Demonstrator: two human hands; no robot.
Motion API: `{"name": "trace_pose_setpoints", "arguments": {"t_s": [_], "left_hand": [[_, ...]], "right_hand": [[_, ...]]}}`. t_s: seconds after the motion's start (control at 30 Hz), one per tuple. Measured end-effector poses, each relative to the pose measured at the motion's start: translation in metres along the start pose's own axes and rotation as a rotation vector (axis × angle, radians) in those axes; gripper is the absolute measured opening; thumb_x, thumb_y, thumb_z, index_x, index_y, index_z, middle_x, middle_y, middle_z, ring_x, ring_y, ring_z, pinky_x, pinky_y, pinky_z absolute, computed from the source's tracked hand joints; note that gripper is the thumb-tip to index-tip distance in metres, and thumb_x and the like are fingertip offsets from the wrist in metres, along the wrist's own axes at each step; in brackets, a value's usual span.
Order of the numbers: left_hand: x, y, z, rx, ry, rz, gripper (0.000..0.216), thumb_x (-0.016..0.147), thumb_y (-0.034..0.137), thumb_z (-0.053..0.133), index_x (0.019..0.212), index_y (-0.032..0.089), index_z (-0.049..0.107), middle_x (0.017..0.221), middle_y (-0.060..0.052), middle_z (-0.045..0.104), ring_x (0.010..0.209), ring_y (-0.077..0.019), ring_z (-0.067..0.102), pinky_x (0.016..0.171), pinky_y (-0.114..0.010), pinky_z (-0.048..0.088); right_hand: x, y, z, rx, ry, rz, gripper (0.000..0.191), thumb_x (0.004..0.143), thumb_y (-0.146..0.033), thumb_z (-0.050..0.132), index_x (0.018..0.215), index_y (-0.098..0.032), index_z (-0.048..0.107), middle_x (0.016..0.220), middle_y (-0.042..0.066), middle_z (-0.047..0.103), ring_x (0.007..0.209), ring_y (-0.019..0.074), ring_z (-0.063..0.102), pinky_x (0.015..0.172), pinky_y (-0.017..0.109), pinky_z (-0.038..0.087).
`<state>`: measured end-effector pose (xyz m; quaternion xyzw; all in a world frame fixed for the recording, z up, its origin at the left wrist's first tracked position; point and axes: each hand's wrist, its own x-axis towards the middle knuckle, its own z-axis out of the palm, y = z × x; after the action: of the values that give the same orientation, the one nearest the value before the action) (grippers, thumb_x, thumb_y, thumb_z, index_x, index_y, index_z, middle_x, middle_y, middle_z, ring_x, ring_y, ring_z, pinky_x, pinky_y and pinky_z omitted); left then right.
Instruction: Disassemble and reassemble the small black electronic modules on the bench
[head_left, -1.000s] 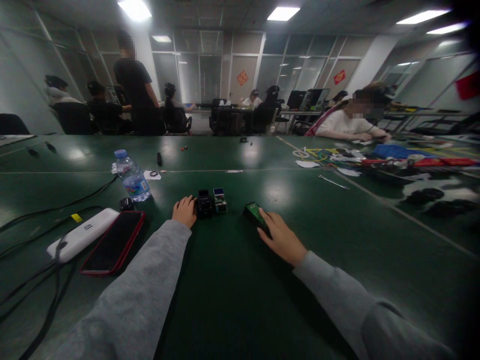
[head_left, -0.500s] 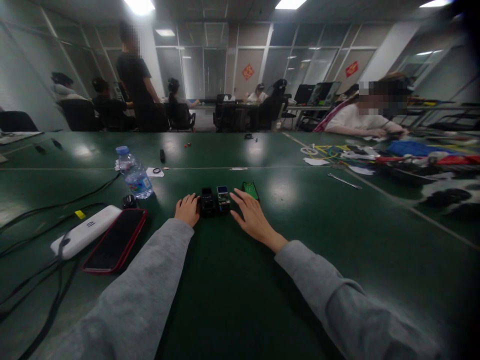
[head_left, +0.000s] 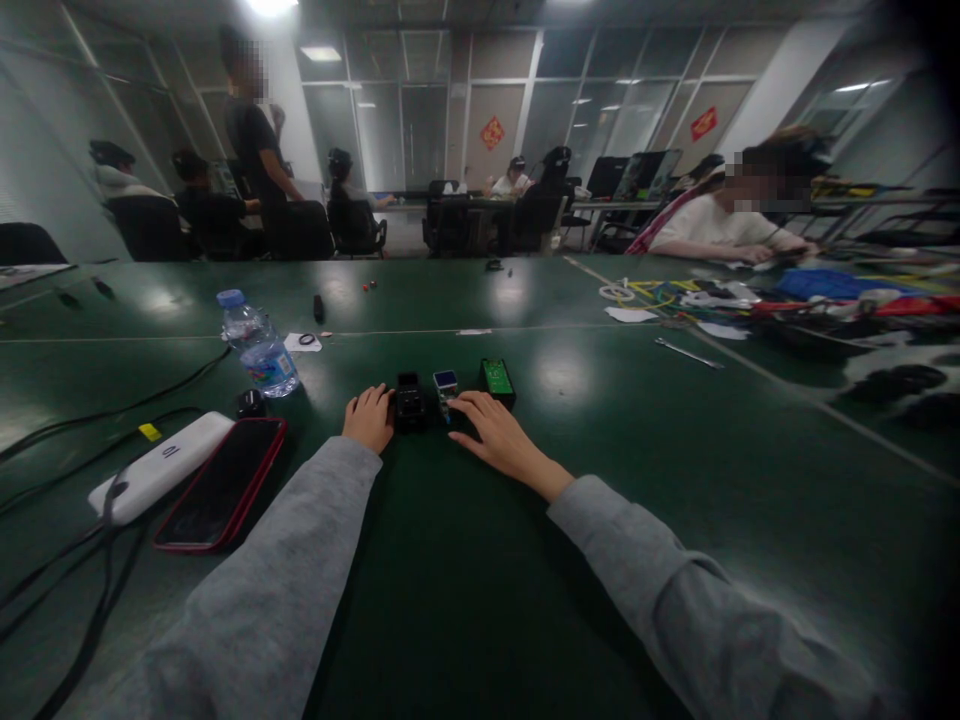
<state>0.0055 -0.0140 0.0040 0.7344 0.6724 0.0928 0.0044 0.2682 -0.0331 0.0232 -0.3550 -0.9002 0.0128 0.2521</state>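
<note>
A black module (head_left: 409, 402), a small blue-topped module (head_left: 445, 383) and a green circuit board (head_left: 496, 378) stand in a row on the green table (head_left: 465, 560). My left hand (head_left: 369, 418) is curled, its fingers pressed against the black module's left side. My right hand (head_left: 491, 432) lies low on the table with its fingers stretched out leftward. Its fingertips touch the front of the blue-topped module. The green board lies just beyond its knuckles, untouched.
To the left lie a red-cased phone (head_left: 221, 484), a white power bank (head_left: 161, 465) with black cables, a water bottle (head_left: 257, 343) and a small black cap (head_left: 250, 404). A person (head_left: 720, 225) works amid coloured wires at the right. Other people sit at the back.
My right hand carried the green board up from the right, set it down beside the blue-topped module, let go and slid left onto that module. My left hand stayed put.
</note>
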Motion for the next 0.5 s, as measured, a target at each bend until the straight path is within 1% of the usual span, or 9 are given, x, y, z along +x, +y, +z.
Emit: {"name": "trace_pose_setpoints", "arguments": {"t_s": [0.1,0.17,0.33,0.5], "left_hand": [[-0.0004,0.0002,-0.0001,0.003,0.003,0.008,0.056,0.084,0.014,0.048,0.14,0.019,0.044,0.152,-0.008,0.04,0.141,-0.0259,0.035,0.114,-0.047,0.032],[-0.0002,0.0002,0.0001,0.0,0.0,0.008,0.056,0.084,0.014,0.048,0.139,0.02,0.044,0.153,-0.008,0.04,0.141,-0.0259,0.035,0.114,-0.048,0.032],[0.0012,-0.0002,0.0012,-0.003,-0.006,-0.003,0.057,0.083,0.013,0.05,0.139,0.022,0.045,0.153,-0.007,0.039,0.142,-0.0255,0.034,0.114,-0.048,0.031],[0.0019,-0.0013,0.001,-0.007,-0.013,0.0,0.057,0.083,0.013,0.049,0.139,0.02,0.044,0.153,-0.008,0.039,0.142,-0.026,0.034,0.114,-0.048,0.031]], "right_hand": [[0.0002,-0.0001,0.0007,-0.005,0.002,0.005,0.053,0.094,-0.037,0.059,0.14,-0.021,0.038,0.133,0.012,0.046,0.119,0.0277,0.05,0.097,0.048,0.049],[0.0004,-0.0006,0.0005,0.0,0.006,0.006,0.053,0.094,-0.038,0.058,0.14,-0.021,0.037,0.133,0.012,0.046,0.117,0.0278,0.051,0.095,0.048,0.05],[0.0,-0.0002,-0.0003,0.025,0.023,0.015,0.045,0.093,-0.038,0.06,0.131,-0.019,0.045,0.128,0.012,0.048,0.108,0.0262,0.056,0.088,0.045,0.054],[-0.0009,0.0029,0.002,0.05,0.038,0.04,0.041,0.093,-0.038,0.061,0.127,-0.019,0.047,0.125,0.011,0.047,0.103,0.0245,0.058,0.086,0.043,0.056]]}}
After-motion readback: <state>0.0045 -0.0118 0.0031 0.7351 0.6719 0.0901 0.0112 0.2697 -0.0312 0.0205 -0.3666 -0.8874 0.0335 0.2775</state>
